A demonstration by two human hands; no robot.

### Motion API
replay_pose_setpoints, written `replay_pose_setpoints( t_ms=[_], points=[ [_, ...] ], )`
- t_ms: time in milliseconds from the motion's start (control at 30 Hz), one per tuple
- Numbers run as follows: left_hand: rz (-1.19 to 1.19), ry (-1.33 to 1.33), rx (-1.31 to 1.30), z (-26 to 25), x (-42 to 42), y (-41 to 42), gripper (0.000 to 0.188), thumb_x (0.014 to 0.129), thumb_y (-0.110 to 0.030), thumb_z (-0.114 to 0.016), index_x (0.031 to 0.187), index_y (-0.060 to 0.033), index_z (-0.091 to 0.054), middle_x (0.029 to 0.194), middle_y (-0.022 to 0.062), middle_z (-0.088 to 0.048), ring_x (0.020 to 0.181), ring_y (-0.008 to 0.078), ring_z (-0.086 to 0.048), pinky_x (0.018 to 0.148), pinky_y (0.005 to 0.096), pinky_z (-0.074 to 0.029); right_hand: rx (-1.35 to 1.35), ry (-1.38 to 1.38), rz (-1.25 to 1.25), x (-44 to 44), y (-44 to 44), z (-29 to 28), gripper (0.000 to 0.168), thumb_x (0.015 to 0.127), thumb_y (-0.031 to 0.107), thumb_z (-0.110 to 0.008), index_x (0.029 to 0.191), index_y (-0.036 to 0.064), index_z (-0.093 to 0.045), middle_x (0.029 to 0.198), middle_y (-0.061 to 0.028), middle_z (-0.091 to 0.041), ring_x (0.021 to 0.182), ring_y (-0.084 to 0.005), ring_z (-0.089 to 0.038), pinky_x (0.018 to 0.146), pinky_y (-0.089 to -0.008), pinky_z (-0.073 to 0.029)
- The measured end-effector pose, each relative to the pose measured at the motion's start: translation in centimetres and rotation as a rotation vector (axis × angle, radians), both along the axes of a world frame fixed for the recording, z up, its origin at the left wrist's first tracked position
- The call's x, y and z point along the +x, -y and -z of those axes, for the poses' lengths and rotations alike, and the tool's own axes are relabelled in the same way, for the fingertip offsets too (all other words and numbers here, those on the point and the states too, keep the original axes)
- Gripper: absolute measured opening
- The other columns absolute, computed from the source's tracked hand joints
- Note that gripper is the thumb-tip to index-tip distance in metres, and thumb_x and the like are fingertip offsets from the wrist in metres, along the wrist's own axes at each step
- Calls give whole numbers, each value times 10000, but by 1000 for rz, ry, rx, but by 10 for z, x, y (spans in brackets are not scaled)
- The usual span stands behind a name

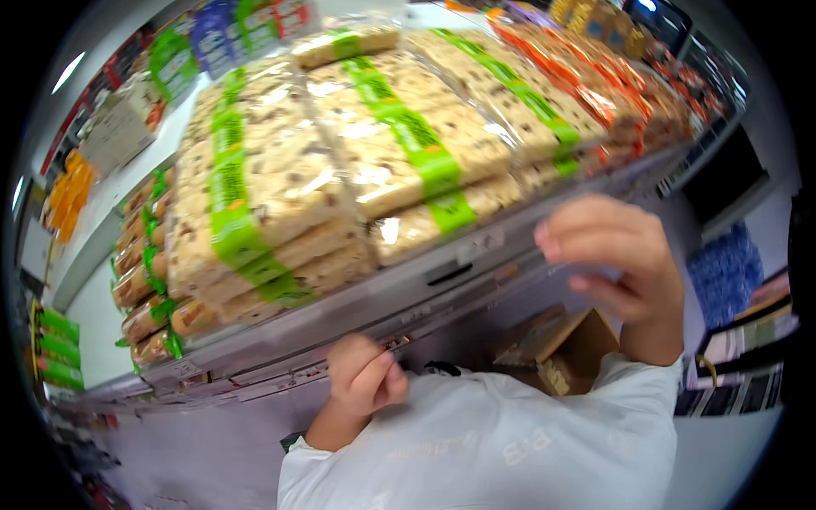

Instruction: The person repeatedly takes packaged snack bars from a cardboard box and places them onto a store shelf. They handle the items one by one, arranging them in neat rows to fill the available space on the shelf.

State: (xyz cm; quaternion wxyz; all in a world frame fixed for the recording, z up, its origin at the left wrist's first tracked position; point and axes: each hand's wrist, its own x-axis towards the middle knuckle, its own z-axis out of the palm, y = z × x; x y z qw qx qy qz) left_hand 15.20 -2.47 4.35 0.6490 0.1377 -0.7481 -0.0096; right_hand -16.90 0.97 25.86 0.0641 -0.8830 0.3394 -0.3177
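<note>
My left hand point(368, 376) is curled into a loose fist in front of my shirt, with nothing visible in it. Further right, my right hand point(612, 255) is raised near the shelf's front edge point(408, 284). Its fingers are bent, the thumb stands apart from them, and no item is between. Before me on the shelf lie stacks of clear-wrapped, pale baked slabs with dark specks and bright green bands: a left stack point(287, 159), a middle stack point(459, 121) and a right stack point(497, 76). Neither hand touches them.
Orange-edged packets point(567, 70) continue the display to the right. Small wrapped rolls point(137, 280) sit at its left end. Below the shelf is an opened cardboard box point(577, 350). Blue packs point(727, 274) stand at the right, and a white carton point(118, 137) at the far left.
</note>
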Motion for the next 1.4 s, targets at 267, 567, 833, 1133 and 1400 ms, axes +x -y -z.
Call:
replay_pose_setpoints(
  t_ms=[267, 567, 833, 1133, 1400],
  points=[
    [561, 655, 485, 55, -110, -26, 184, 828, -37, -738, 1006, -6, -707, 784, 112, -654, 623, 257, -662, 573, 374, -529, 924, 365, -21, -137, -139, 177, 283, 1053, 176, -624, 1194, -49, -720, 1142, -155, -749, 1095, -295, -694, 976, -378, -530],
    [783, 1307, 513, 70, -189, -75, 558, 915, -142, -722, 1457, -111, -593, 1074, 141, -652, 944, 351, -712, 779, 448, -589, 1697, -123, 956, -205, -197, 502, 510, 958, 406, -670, 1292, 27, -740, 1279, -193, -745, 1209, -355, -693, 1021, -450, -537],
    [762, 1344, 643, 90, -208, -98, 600, 898, -119, -728, 1476, -83, -571, 1137, 158, -666, 972, 386, -704, 836, 480, -583, 1586, -559, 1034, -159, -204, 563, 528, 852, 276, -717, 1346, 91, -739, 1458, -190, -659, 1433, -398, -543, 1163, -655, -380],
    [699, 1221, 705, 90, -209, -116, 461, 916, -134, -731, 1359, -37, -646, 1056, 160, -686, 927, 362, -710, 790, 467, -584, 1409, -376, 1131, -144, -206, 624, 469, 910, 295, -702, 1295, 32, -739, 1343, -228, -708, 1221, -402, -688, 1109, -517, -512],
    [630, 1158, 625, 86, -210, -111, 500, 851, -96, -780, 1335, -42, -663, 1102, 152, -672, 959, 354, -680, 822, 452, -575, 1256, -222, 913, -157, -175, 560, 373, 824, 85, -688, 1184, 23, -765, 1205, -276, -737, 1104, -444, -724, 985, -504, -582]
  ],
)
